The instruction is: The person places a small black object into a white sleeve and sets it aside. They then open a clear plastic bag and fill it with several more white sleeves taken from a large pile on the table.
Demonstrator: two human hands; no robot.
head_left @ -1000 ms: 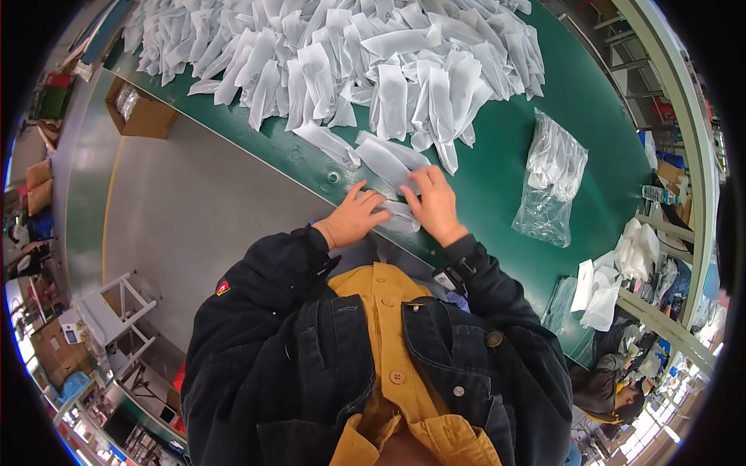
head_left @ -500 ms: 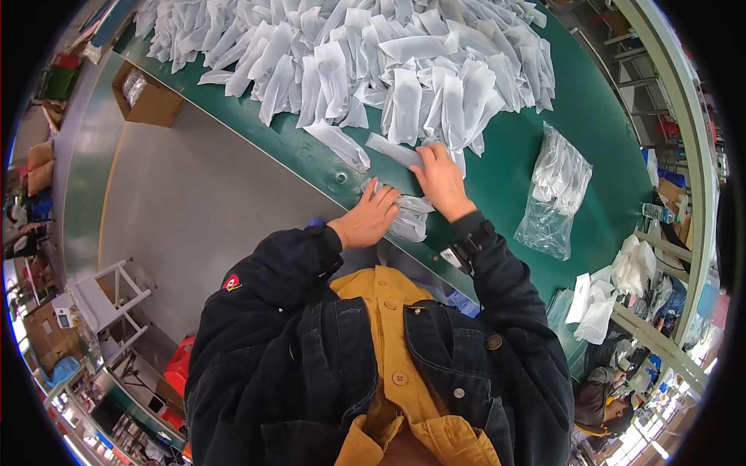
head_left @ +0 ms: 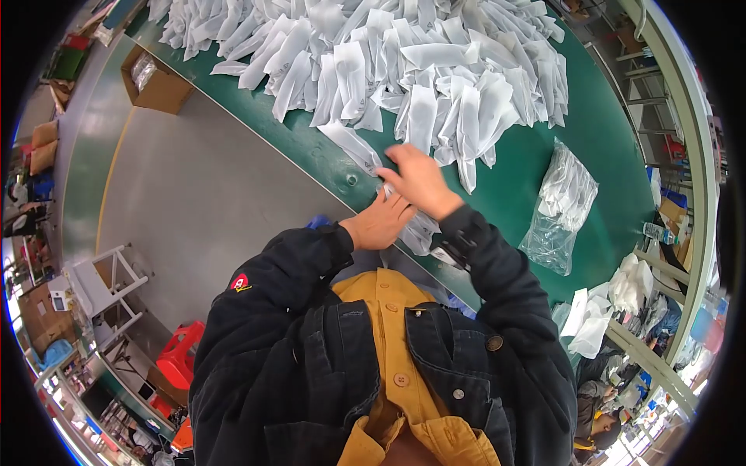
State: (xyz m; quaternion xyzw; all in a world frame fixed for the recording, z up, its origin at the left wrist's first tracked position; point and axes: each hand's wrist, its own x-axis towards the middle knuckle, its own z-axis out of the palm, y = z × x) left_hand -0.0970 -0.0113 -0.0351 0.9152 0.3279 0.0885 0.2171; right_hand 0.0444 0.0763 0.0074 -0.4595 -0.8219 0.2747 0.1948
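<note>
My left hand (head_left: 379,222) lies at the near edge of the green table (head_left: 505,217), its fingers over a crumpled clear plastic bag (head_left: 420,234) and pressing it down. Just above it reaches my right hand (head_left: 423,185), with thumb and forefinger apart near the left fingertips. A small whitish end of something shows between the two hands; most of it is covered. Beyond the fingers a single frosted white pouch (head_left: 351,146) lies slanted on the table. Behind it spreads a large heap of similar pouches (head_left: 365,66).
A clear bag filled with white pouches (head_left: 563,202) lies on the right of the table. A cardboard box (head_left: 159,84) stands beyond the table's left edge. A red stool (head_left: 180,355) and a white metal frame (head_left: 116,279) stand on the floor at lower left.
My right hand has moved left and nearer to my left hand. The pale pouch it held by the end no longer shows in its fingers. The view has shifted slightly.
</note>
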